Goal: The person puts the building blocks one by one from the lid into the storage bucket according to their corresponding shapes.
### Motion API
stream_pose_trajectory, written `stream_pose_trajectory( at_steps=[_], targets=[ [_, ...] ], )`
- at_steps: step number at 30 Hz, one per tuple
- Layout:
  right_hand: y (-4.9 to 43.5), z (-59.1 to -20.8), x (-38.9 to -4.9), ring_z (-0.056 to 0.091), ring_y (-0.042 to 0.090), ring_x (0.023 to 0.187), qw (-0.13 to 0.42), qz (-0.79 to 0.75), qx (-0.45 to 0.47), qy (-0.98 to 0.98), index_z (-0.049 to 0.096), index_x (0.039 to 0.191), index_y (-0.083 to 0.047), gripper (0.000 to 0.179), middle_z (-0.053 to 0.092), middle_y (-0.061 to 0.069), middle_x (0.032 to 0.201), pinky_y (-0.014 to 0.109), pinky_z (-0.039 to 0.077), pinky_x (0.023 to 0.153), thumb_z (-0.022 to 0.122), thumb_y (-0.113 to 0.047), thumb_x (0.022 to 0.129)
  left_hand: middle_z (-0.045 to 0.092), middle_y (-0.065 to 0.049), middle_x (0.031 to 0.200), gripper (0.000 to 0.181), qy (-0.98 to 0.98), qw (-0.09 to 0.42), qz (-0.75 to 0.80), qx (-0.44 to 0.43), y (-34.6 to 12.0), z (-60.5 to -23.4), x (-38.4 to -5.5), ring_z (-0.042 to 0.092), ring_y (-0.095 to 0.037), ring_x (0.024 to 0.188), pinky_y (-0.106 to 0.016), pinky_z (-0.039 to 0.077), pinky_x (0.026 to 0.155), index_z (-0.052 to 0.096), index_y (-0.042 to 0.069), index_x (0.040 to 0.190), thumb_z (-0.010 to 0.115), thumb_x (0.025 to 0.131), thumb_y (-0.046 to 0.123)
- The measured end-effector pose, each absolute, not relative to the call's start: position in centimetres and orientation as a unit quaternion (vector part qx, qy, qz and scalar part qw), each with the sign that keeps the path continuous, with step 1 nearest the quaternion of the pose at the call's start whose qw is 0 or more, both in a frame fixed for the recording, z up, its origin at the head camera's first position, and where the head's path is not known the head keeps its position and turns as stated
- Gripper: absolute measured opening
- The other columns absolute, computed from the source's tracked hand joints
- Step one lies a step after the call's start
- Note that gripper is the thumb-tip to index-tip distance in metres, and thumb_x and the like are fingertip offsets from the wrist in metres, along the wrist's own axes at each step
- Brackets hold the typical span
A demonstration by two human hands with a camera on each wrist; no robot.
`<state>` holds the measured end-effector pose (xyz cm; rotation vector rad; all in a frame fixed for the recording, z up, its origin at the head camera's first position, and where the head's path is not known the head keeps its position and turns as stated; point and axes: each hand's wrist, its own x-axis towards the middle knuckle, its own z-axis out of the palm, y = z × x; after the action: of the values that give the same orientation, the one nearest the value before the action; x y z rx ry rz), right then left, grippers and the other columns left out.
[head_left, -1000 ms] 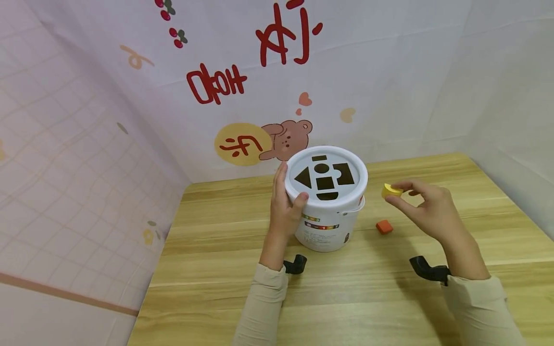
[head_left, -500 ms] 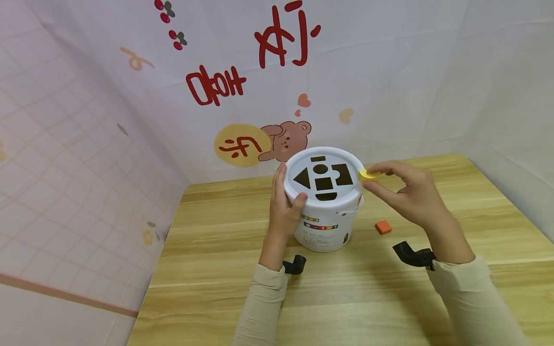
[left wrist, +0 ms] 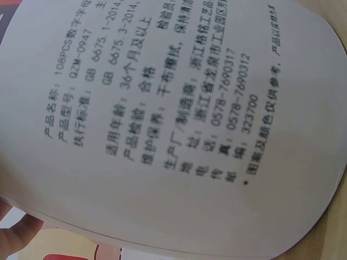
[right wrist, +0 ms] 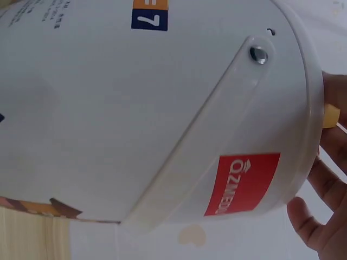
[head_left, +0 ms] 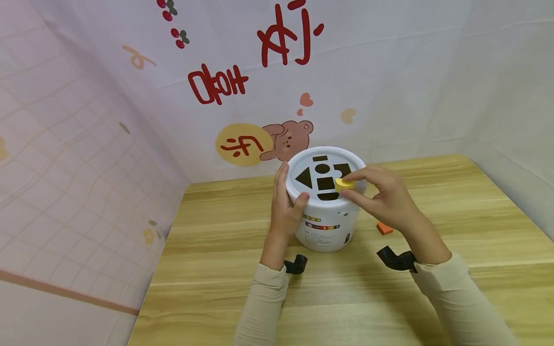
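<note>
A white bucket [head_left: 325, 238] stands upright on the table, its lid [head_left: 309, 158] cut with several dark shaped holes. My left hand [head_left: 285, 211] grips its left side, thumb on the lid's rim and fingers round the far side. Between thumb and fingertips, my right hand [head_left: 387, 197] pinches a yellow block [head_left: 345, 185] with a curved face, over the right front of the lid near the square and half-round holes. In the right wrist view only a bit of the yellow block [right wrist: 331, 116] shows past the rim. Whether it touches the lid, I cannot tell.
An orange-red block [head_left: 384, 228] lies on the wooden table [head_left: 216, 269] right of the bucket, partly hidden by my right hand. The bucket's handle [right wrist: 200, 130] hangs down its side. Behind stands a white printed cloth wall [head_left: 389, 72].
My right hand has carried the yellow block leftward from beside the bucket to over its lid. The left hand keeps its hold, and the bucket has stayed in place.
</note>
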<state>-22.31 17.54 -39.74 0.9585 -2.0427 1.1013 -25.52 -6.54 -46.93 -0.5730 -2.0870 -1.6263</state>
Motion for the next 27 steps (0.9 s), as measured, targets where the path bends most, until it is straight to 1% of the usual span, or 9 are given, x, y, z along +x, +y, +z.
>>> stream_pose_trajectory(
  at_steps=[4, 6, 10, 15, 19, 21, 24, 27],
  targets=[
    [16.7, -39.6, -22.7, 0.067, 0.018, 0.085, 0.297, 0.397, 0.385, -0.779, 0.078, 0.099, -0.01, 0.035, 0.077, -0.001, 0.092, 0.035, 0.042, 0.08, 0.091, 0.006, 0.07, 0.024, 0.0, 0.173, 0.104, -0.757, 0.215, -0.582, -0.205, -6.6, -47.0, -25.5, 0.043, -0.026, 0.146, -0.048, 0.045, 0.115, 0.028, 0.012, 0.166, 0.052, 0.092, 0.08],
    [16.4, -39.7, -22.7, 0.065, 0.018, 0.083, 0.285, 0.392, 0.386, -0.785, 0.077, 0.097, -0.011, 0.031, 0.076, -0.003, 0.091, 0.037, 0.039, 0.082, 0.09, 0.004, 0.073, 0.024, 0.001, 0.173, 0.103, -0.756, 0.213, -0.584, -0.207, -6.6, -47.0, -25.5, 0.044, -0.026, 0.145, -0.047, 0.046, 0.114, 0.027, 0.012, 0.166, 0.052, 0.092, 0.079],
    [16.0, -39.9, -22.6, 0.062, 0.018, 0.088, 0.26, 0.399, 0.379, -0.794, 0.076, 0.098, -0.014, 0.029, 0.076, -0.006, 0.093, 0.039, 0.036, 0.086, 0.088, 0.003, 0.077, 0.023, 0.001, 0.173, 0.104, -0.755, 0.209, -0.584, -0.21, -6.5, -46.9, -25.5, 0.045, -0.026, 0.143, -0.046, 0.048, 0.112, 0.027, 0.012, 0.166, 0.051, 0.092, 0.08],
    [15.8, -40.2, -22.7, 0.065, 0.017, 0.095, 0.244, 0.414, 0.377, -0.792, 0.077, 0.101, -0.014, 0.028, 0.076, -0.007, 0.097, 0.039, 0.038, 0.091, 0.085, 0.003, 0.081, 0.024, -0.001, 0.172, 0.104, -0.755, 0.214, -0.583, -0.21, -6.4, -46.9, -25.6, 0.045, -0.027, 0.143, -0.048, 0.047, 0.112, 0.028, 0.012, 0.166, 0.051, 0.092, 0.081],
    [15.6, -40.2, -22.7, 0.066, 0.016, 0.095, 0.241, 0.413, 0.381, -0.791, 0.077, 0.1, -0.014, 0.026, 0.076, -0.007, 0.097, 0.042, 0.036, 0.093, 0.083, 0.004, 0.083, 0.023, -0.002, 0.173, 0.106, -0.755, 0.215, -0.582, -0.213, -6.4, -46.9, -25.5, 0.043, -0.027, 0.145, -0.049, 0.045, 0.114, 0.028, 0.011, 0.166, 0.051, 0.091, 0.082],
    [15.6, -40.3, -22.7, 0.067, 0.017, 0.098, 0.234, 0.411, 0.384, -0.793, 0.078, 0.1, -0.015, 0.025, 0.077, -0.006, 0.099, 0.043, 0.035, 0.095, 0.081, 0.004, 0.084, 0.023, -0.002, 0.173, 0.106, -0.755, 0.214, -0.583, -0.213, -6.4, -46.8, -25.5, 0.043, -0.026, 0.145, -0.049, 0.045, 0.114, 0.027, 0.011, 0.166, 0.05, 0.091, 0.083],
    [15.8, -40.3, -22.5, 0.067, 0.018, 0.106, 0.226, 0.413, 0.385, -0.794, 0.078, 0.097, -0.014, 0.023, 0.078, -0.001, 0.107, 0.041, 0.036, 0.099, 0.079, 0.006, 0.087, 0.025, -0.002, 0.172, 0.105, -0.756, 0.218, -0.581, -0.211, -6.4, -46.8, -25.4, 0.043, -0.026, 0.146, -0.05, 0.044, 0.115, 0.028, 0.01, 0.166, 0.05, 0.092, 0.081],
    [16.4, -40.5, -22.1, 0.065, 0.018, 0.115, 0.241, 0.438, 0.372, -0.782, 0.077, 0.096, -0.011, 0.021, 0.077, 0.007, 0.112, 0.031, 0.041, 0.107, 0.077, 0.009, 0.088, 0.026, -0.005, 0.172, 0.105, -0.757, 0.227, -0.576, -0.211, -6.4, -46.8, -25.4, 0.04, -0.027, 0.149, -0.052, 0.041, 0.118, 0.03, 0.009, 0.165, 0.05, 0.092, 0.081]
  ],
)
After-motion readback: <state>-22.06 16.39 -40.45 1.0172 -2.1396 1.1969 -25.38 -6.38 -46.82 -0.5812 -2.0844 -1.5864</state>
